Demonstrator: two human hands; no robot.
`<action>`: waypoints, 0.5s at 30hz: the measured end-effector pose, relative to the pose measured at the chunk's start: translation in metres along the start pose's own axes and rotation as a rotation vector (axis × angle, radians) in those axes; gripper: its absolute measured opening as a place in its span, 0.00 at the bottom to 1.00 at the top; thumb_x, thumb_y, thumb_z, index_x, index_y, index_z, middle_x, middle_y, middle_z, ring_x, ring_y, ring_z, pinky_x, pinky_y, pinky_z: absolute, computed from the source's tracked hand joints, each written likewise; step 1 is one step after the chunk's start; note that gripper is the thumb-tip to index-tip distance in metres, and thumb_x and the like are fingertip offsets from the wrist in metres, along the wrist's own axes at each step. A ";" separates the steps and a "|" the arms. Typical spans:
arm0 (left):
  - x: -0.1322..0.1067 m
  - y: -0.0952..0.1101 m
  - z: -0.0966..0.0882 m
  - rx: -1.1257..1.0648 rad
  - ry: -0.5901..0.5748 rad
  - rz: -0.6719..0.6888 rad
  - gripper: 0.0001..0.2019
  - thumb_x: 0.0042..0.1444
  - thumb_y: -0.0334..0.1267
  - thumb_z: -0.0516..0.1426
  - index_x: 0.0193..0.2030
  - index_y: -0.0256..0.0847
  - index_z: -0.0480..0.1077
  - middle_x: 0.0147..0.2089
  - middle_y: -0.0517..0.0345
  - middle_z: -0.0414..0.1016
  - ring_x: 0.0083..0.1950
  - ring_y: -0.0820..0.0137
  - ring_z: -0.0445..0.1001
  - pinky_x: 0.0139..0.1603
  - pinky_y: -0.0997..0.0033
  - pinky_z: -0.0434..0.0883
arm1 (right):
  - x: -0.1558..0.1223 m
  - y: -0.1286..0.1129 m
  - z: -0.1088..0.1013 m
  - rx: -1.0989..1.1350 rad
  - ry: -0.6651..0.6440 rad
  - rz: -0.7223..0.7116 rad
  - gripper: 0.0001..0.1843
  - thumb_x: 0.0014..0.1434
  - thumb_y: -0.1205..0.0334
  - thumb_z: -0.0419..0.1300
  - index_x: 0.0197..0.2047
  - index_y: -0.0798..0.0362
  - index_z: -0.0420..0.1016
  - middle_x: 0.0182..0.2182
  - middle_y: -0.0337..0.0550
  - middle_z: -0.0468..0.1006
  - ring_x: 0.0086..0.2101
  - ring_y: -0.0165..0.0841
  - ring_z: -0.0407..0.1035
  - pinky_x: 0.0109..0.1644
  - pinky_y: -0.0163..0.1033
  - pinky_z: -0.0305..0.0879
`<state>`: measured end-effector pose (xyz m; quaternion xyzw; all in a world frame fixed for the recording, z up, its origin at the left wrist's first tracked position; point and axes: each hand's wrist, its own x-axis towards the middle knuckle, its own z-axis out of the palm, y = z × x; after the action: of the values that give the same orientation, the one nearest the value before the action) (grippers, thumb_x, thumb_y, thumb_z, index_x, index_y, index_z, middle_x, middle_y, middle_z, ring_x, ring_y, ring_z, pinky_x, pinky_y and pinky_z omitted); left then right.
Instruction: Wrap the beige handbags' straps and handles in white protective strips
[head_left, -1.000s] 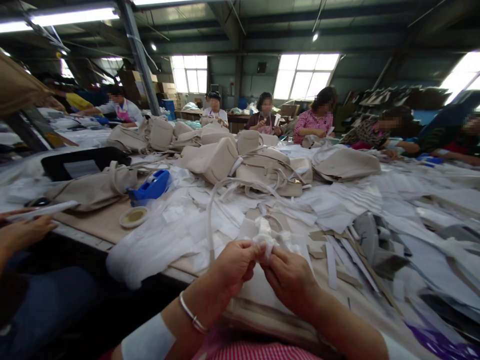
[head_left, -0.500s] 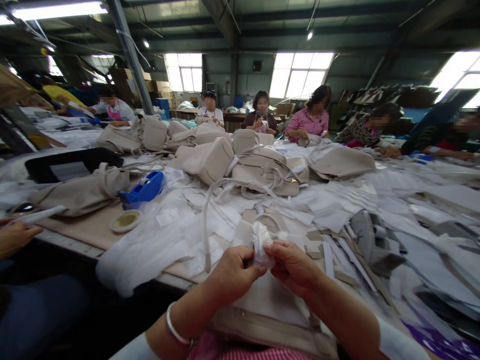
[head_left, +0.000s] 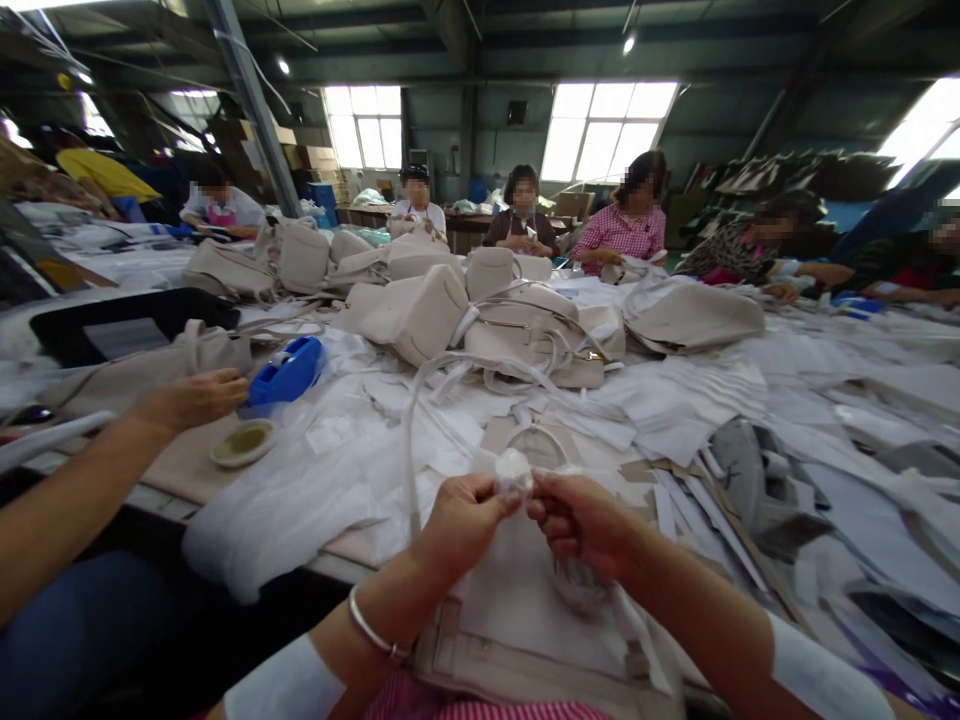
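Observation:
My left hand point(head_left: 466, 515) and my right hand point(head_left: 574, 515) meet in front of me, both closed in a pinch on a small wad of thin white wrapping point(head_left: 514, 472). What the wrapping covers, if anything, is hidden. Below them a beige bag point(head_left: 547, 670) lies against my lap and the table edge, with a white sheet point(head_left: 510, 610) on it. A beige handle loop point(head_left: 536, 437) stands up just beyond my fingers. Some clear crumpled wrapping point(head_left: 581, 580) hangs under my right hand.
Beige bags point(head_left: 405, 310) are heaped across the table. At left, a co-worker's hand point(head_left: 199, 400) is by a blue tape dispenser point(head_left: 286, 370), near a round dish point(head_left: 241, 442). A grey tape dispenser point(head_left: 765, 485) and cardboard strips point(head_left: 720, 520) lie right. Several people sit opposite.
The white wrapping between my fingers has become more compact, and my hands have risen slightly. From the left, a co-worker's arm has reached in to the blue tape dispenser.

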<state>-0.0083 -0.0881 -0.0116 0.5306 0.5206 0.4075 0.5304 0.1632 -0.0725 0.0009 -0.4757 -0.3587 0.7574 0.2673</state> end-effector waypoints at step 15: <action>-0.024 -0.017 -0.044 0.795 0.163 0.134 0.12 0.61 0.46 0.55 0.40 0.39 0.73 0.36 0.53 0.72 0.37 0.65 0.70 0.41 0.66 0.65 | 0.029 0.015 0.004 0.029 0.081 -0.044 0.20 0.44 0.51 0.70 0.27 0.55 0.67 0.15 0.27 0.59 0.15 0.17 0.42 0.18 0.29 0.33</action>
<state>-0.0563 -0.1076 -0.0208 0.6929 0.6422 0.2489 0.2131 0.1466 -0.0611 -0.0253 -0.4940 -0.3468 0.7366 0.3053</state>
